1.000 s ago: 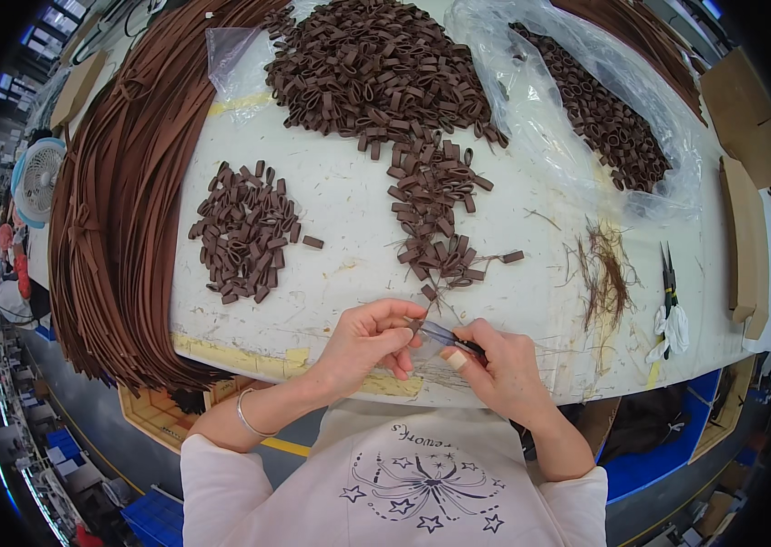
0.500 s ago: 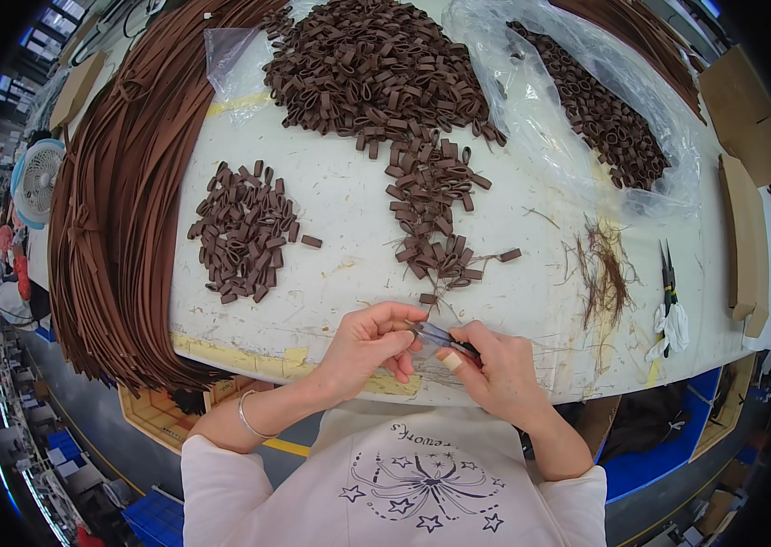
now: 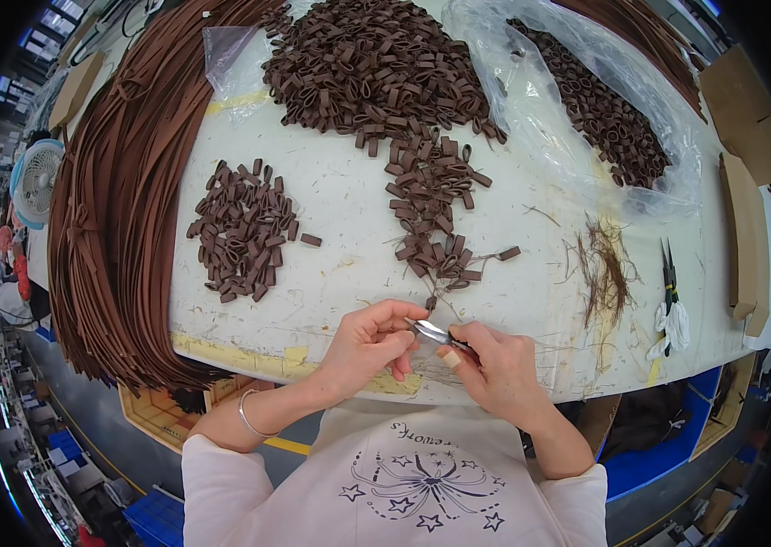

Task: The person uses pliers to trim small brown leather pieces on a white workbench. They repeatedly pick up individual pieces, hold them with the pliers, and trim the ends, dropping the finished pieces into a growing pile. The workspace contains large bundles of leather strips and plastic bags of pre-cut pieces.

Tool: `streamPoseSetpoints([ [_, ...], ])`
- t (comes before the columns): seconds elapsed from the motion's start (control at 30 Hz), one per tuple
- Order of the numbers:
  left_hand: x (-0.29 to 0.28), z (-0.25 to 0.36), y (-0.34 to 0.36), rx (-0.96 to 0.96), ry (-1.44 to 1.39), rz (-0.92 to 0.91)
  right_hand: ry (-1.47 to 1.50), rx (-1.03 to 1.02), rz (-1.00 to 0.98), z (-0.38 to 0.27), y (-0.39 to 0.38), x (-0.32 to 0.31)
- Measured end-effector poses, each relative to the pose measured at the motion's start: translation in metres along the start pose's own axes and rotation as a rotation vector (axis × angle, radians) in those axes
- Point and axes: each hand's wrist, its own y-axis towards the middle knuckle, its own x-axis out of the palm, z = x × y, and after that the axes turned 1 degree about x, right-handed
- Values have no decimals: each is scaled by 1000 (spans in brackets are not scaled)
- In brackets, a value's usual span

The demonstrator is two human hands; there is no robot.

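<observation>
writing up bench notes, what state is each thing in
Snips: held, blade gap unclear
Left grip: curled at snips' tips, contents unclear
Right grip: closed on snips
Small loop pile: heaped
Large loop pile: heaped, spilling nearward
Plastic bag: crumpled
Brown strips: bundled lengthwise
Thread scraps: tangled
Pointed tool: lying unheld
Fan: spin unclear

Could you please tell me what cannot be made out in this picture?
In the head view:
Whatever the left hand may be pinching: too small, partly covered by that hand.
Handle of the metal tool: mostly hidden by the right hand.
Far ends of the brown straps: cut off by the top edge.
Lower loops in the large heap: buried under upper ones.
</observation>
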Motion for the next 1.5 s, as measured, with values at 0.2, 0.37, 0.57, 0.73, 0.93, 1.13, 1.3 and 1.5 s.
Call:
streamPoseSetpoints([
  [0.2,-1,0,-1,-48,-227,-3,100,72,-25,-2,-3,-8],
  [0.37,-7,0,-2,-297,-480,-63,223,197,-176,0,-11,-20],
  [0.57,-4,-1,3,-285,-386,-188,233,219,-221,3,-13,-25],
  [0.73,2,-1,4,-207,-269,-174,154,194,-156,4,-16,-23],
  [0.93,5,0,3,-145,-175,-139,109,137,-100,5,-16,-16],
  [1.13,10,-1,1,-75,-69,-108,64,93,-72,3,-14,-13],
  [1.3,12,0,1,-51,-10,-104,-30,22,14,1,-14,-7],
  [1.5,10,-2,1,2,40,-87,-113,-100,78,6,-12,-1],
])
